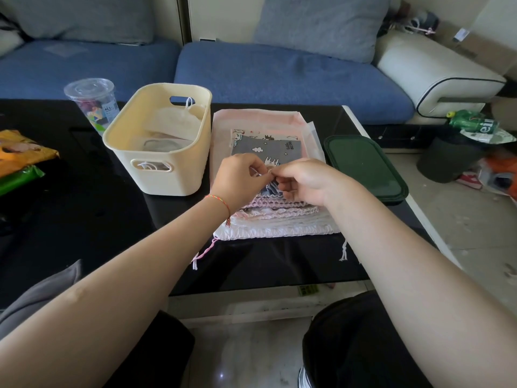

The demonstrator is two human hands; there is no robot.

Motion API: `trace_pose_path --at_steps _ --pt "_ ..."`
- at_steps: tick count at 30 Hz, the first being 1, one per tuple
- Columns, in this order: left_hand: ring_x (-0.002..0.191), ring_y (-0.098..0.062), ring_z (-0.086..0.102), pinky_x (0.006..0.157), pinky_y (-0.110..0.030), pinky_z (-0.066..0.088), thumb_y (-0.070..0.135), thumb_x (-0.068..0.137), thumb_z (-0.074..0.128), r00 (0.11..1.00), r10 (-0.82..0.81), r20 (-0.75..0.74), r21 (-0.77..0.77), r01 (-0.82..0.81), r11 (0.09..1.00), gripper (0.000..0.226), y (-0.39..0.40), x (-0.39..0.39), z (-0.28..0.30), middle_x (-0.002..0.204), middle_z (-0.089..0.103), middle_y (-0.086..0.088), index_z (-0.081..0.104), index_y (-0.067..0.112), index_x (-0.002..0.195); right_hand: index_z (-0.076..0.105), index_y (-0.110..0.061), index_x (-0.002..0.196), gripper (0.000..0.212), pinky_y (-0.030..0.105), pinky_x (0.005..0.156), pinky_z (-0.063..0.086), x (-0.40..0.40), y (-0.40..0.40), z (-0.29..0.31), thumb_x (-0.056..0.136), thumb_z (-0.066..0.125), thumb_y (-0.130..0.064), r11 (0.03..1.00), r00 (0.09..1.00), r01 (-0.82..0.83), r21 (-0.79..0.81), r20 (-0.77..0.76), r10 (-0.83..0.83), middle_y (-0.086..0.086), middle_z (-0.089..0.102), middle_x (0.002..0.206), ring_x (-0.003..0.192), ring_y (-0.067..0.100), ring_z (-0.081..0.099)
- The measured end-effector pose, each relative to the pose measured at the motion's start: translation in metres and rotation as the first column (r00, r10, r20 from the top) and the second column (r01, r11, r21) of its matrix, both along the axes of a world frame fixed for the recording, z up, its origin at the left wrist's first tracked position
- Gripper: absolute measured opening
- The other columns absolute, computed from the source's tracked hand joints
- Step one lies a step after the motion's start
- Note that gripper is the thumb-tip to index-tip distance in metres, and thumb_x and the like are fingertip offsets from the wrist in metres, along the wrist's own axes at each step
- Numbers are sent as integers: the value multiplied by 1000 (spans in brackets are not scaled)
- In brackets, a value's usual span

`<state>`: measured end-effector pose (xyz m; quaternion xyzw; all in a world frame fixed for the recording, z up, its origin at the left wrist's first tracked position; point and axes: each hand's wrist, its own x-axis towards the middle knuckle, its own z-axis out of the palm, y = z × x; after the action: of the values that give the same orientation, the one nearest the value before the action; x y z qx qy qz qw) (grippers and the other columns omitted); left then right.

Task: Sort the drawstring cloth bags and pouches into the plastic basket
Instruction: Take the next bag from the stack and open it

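Both hands, left (237, 175) and right (302, 180), pinch the grey pouch's (265, 148) cord atop the bag stack (268, 219); cream basket (159, 141) just left, black glossy table (84, 219) underneath, blue sofa (279, 74) beyond.

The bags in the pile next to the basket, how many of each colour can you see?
Grey cartoon-print bags: 1, on top, with both hands at its gathered end
Pink bags: at least 1
White bags: at least 1
Total: at least 3. The layers overlap, so more may be hidden underneath.
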<state>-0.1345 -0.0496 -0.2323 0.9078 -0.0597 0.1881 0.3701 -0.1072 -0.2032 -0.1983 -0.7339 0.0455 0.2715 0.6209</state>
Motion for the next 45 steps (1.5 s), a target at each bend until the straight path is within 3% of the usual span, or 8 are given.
trace_pose_path --at_steps 15,19,25,31,35,38,41,45 --pt "62 -10 51 58 -19 39 27 85 66 966 -11 -258 -91 -13 996 22 5 7 -1 68 64 2 66 8 75 72 -9 88 6 26 69 58 -5 0 -2 88 70 -3 992 966 -7 -127 257 39 12 70 85 71 17 65" --pt "71 -20 49 63 -27 37 24 90 60 937 -71 -343 42 91 995 30 9 7 1 85 62 -19 66 -5 81 75 -5 96 10 30 74 61 0 -7 -7 89 69 -3 971 940 32 -237 337 51 12 73 86 68 14 67" --pt "100 -28 54 91 -37 45 29 92 49 905 -142 -400 369 301 879 22 21 7 0 98 52 -6 54 27 70 74 -1 86 16 25 62 49 3 -5 -11 92 66 -14 812 809 105 -573 525 265 -7 66 76 62 1 55" --pt "101 -25 54 92 -46 46 41 94 49 880 -33 -475 561 331 758 25 29 7 12 112 50 -3 66 23 98 69 -9 89 9 17 56 38 6 -3 -18 95 63 -13 790 763 220 -572 606 226 -12 57 75 67 0 52" --pt "88 -30 62 78 -38 53 47 84 48 894 -23 -447 420 232 877 45 33 8 17 89 64 -11 69 8 78 70 -12 91 10 24 68 46 5 -6 -13 95 62 -18 817 746 186 -546 620 244 -5 65 86 77 9 57" --pt "94 -20 58 80 -25 43 25 86 59 948 -59 -313 85 90 992 13 38 12 18 95 60 1 65 17 94 65 -14 96 10 25 75 44 1 -10 -3 98 56 -17 887 773 59 -459 583 250 -4 67 93 86 11 59" --pt "113 -10 42 100 -20 30 14 84 62 952 -139 -272 127 179 976 44 44 16 14 122 48 3 57 21 127 60 -15 100 12 23 71 40 -5 -9 3 102 50 -22 881 797 -61 -469 509 326 0 65 92 84 12 57" --pt "92 -15 58 80 -25 43 28 92 61 928 -101 -359 139 161 977 18 38 16 5 100 68 -3 74 16 96 61 -19 106 17 17 70 41 -2 -13 9 100 53 -32 901 813 -31 -432 514 274 -5 65 107 97 8 59"
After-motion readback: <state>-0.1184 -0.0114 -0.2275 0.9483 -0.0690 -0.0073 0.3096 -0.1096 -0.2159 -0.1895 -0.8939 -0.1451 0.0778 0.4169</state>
